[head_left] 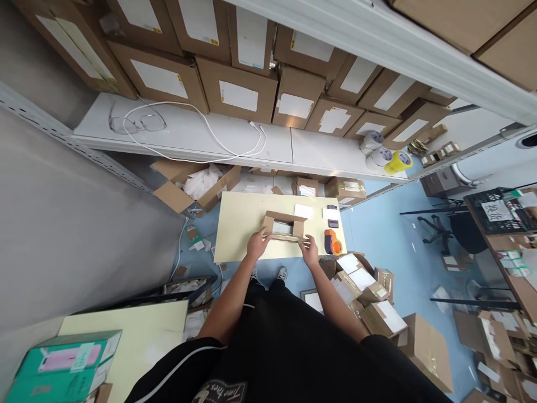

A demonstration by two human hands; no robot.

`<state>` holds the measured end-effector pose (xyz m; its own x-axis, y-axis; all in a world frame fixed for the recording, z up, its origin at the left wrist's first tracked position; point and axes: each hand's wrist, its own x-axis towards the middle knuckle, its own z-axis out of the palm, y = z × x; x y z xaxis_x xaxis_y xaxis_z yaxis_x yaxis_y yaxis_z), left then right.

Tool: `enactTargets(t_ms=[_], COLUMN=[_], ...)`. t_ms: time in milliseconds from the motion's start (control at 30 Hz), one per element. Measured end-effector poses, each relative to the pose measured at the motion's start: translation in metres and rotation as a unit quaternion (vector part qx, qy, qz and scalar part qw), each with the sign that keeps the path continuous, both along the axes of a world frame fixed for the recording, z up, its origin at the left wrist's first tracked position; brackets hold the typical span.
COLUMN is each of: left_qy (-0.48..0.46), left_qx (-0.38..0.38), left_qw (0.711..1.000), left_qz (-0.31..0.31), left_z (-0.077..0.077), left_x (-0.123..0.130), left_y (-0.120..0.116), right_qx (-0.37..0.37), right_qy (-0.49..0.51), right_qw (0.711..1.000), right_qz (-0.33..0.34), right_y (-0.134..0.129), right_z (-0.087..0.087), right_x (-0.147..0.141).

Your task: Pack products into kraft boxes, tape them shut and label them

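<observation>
Fig.: folding stage. My left hand (257, 244) and right hand (310, 251) each pinch an end of the near flap of the small box (284, 226), open-topped at centre of the pale table (239, 235). Fingers curled shut on the flap edge, both arms straight fwd, wrists low. Next, as I judge: press flap in evenly w/o skewing. Tape dispenser (332, 243) sits just right of my right hand.
</observation>
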<state>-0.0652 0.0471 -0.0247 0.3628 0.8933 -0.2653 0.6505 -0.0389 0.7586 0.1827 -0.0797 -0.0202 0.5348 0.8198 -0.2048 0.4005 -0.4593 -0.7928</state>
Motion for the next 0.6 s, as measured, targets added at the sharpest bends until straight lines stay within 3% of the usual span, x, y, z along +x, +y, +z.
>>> enactTargets(t_ms=[100,200,333,433,600], left_qy=[0.034,0.068,0.096,0.097,0.118], left_qx=[0.015,0.055,0.124,0.115,0.080], left_qw=[0.997,0.993,0.988,0.987,0.989], left_qz=[0.062,0.082,0.010,-0.053,-0.027], left_z=[0.009,0.018,0.029,0.031,0.021], left_x=[0.014,0.025,0.033,0.032,0.026], left_y=[-0.001,0.003,0.023,0.041,0.045], right_qx=[-0.024,-0.052,-0.046,-0.041,-0.024], right_qy=[-0.054,-0.081,-0.056,-0.042,-0.022], right_qw=[0.998,0.995,0.997,0.997,0.998], right_qz=[-0.028,-0.033,-0.037,-0.050,-0.045], right_y=[0.011,0.019,0.022,0.022,0.025], right_z=[-0.003,-0.009,-0.017,-0.021,-0.025], right_x=[0.002,0.000,-0.004,-0.003,0.008])
